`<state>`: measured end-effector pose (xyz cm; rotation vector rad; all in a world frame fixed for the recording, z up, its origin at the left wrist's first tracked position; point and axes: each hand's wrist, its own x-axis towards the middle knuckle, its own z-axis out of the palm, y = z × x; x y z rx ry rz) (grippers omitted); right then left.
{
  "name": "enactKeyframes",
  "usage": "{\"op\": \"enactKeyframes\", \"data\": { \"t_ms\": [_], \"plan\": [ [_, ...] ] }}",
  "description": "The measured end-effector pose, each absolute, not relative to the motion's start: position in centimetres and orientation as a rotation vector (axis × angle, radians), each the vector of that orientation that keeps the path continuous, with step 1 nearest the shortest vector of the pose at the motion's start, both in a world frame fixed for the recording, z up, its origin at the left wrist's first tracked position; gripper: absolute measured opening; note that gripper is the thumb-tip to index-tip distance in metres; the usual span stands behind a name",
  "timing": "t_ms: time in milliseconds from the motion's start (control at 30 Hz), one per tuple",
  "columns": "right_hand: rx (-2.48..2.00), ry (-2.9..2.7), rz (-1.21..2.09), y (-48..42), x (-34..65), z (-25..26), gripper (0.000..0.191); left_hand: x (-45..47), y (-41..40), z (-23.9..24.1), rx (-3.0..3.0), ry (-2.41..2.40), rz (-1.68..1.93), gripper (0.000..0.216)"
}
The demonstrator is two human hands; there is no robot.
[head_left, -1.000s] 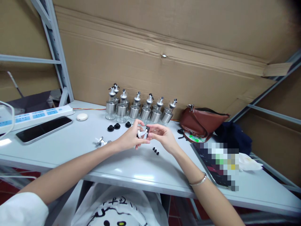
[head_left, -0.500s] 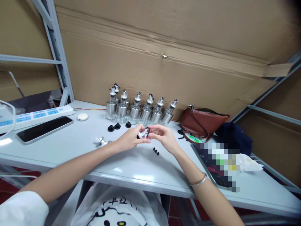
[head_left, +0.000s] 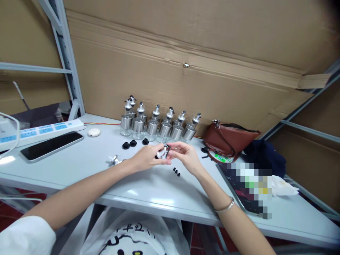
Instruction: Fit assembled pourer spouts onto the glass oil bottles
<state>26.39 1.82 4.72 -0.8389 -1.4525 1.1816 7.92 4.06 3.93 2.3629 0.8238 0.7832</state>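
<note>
Over the middle of the table, my left hand (head_left: 147,156) is closed around a white pour spout (head_left: 160,153). My right hand (head_left: 184,154) pinches a small black lever piece (head_left: 168,151) at the spout's end; whether it is fully attached I cannot tell. Below my right hand lie three tiny black caps (head_left: 176,171). Other silvery spout parts (head_left: 115,160) rest beside my left wrist, partly covered by it. Behind my hands sit three black ribbed stoppers (head_left: 133,142). Farther back stand several glass bottles with steel sleeves (head_left: 152,125), most topped with pour spouts.
On the left are a power strip (head_left: 42,132), a phone (head_left: 51,146) and a round white case (head_left: 94,132). A brown handbag (head_left: 231,138), dark cloth (head_left: 265,156) and a tablet (head_left: 236,187) occupy the right. Cardboard (head_left: 186,42) walls the back.
Both hands stay together on the spout and have shifted only slightly. The black piece at its end is turned a little differently. The whole view has moved slightly.
</note>
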Motion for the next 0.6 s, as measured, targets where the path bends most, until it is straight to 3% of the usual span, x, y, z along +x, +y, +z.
{"op": "enactKeyframes", "data": {
  "t_ms": [233, 600],
  "plan": [
    [-0.847, -1.522, 1.199, 1.98, 26.71, 4.32, 0.028, 7.85, 4.11, 3.89, 2.346, 0.754, 0.825, 0.045],
    [-0.861, -1.520, 1.255, 1.75, 26.74, 4.61, 0.029, 8.15, 3.43, 4.33, 2.215, 0.814, 0.868, 0.035]
  ]
}}
